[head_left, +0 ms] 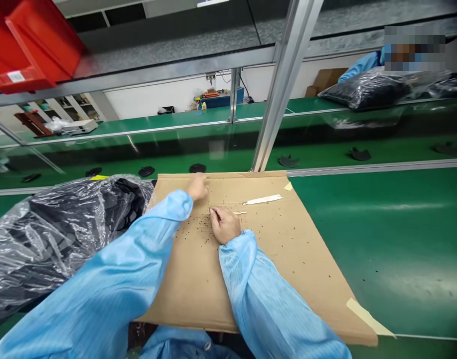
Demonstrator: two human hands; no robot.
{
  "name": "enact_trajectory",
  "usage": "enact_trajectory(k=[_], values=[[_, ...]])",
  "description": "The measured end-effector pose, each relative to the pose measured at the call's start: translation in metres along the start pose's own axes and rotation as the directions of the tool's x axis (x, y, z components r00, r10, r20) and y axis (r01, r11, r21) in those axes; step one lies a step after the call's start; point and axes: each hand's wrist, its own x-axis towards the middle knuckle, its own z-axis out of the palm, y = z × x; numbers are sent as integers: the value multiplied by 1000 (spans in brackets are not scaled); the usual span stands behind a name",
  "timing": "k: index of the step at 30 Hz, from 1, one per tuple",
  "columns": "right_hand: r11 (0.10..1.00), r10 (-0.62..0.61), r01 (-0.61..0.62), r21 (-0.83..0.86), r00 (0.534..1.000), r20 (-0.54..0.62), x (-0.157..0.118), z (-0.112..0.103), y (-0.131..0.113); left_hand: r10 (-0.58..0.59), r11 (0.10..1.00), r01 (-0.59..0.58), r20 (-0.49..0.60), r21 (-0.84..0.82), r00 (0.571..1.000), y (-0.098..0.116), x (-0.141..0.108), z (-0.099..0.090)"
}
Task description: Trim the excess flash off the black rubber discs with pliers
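Note:
My left hand (198, 187) reaches over the far part of a brown cardboard sheet (191, 294), close to a black disc-like piece (197, 168) on the green belt beyond. Its fingers are smeared by motion. Around the middle of the cardboard, my right hand (225, 225) is closed with the fingers curled in; what it grips is hidden. A thin pale stick (240, 213) shows just past its knuckles, and I cannot tell whether it is held or lying there. Small black specks are scattered beside both hands. A white flat blade-like strip (263, 200) lies farther right.
At left is a clear plastic bag (64, 239) of black pieces. Several black pieces, one being a curved part (288, 161), sit along the belt (235, 149). A metal post (282, 85) rises behind the cardboard. A red bin (37, 45) stands upper left; a co-worker's blue sleeve (363, 66) shows upper right.

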Motion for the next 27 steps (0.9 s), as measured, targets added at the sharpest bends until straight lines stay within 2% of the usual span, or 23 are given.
enact_trajectory(k=[4,6,7,9,11,14,15,17,20,24,27], values=[[1000,-23,23,-3,999,23,-1,1,4,-72,960,82,47,-267,996,13,-62,11],[999,-42,42,-9,999,33,-3,1,7,-120,878,148,90,-456,989,17,-89,11],[999,-47,48,-11,999,25,-3,2,8,-113,833,146,94,-534,989,18,-101,11],[999,-44,44,-25,999,-6,-1,5,9,-139,760,125,28,-638,990,15,-118,14],[998,-20,20,-52,1000,-6,0,7,9,-230,712,130,-54,-691,972,10,-130,19],[998,5,-3,-69,1000,20,-4,8,4,-348,690,140,-156,-710,924,3,-144,29],[998,2,0,-61,999,42,-6,8,2,-336,697,120,-174,-707,926,2,-147,31],[1000,-8,10,-25,995,100,-10,9,0,-239,729,52,-183,-683,954,1,-151,35],[999,31,-34,14,985,172,-11,9,1,-135,720,26,-103,-693,985,0,-150,37],[992,120,-126,15,966,231,-9,9,3,-174,602,117,13,-790,985,-4,-144,41],[989,143,-150,13,960,239,-8,9,2,-187,597,121,10,-793,982,-7,-143,44]])
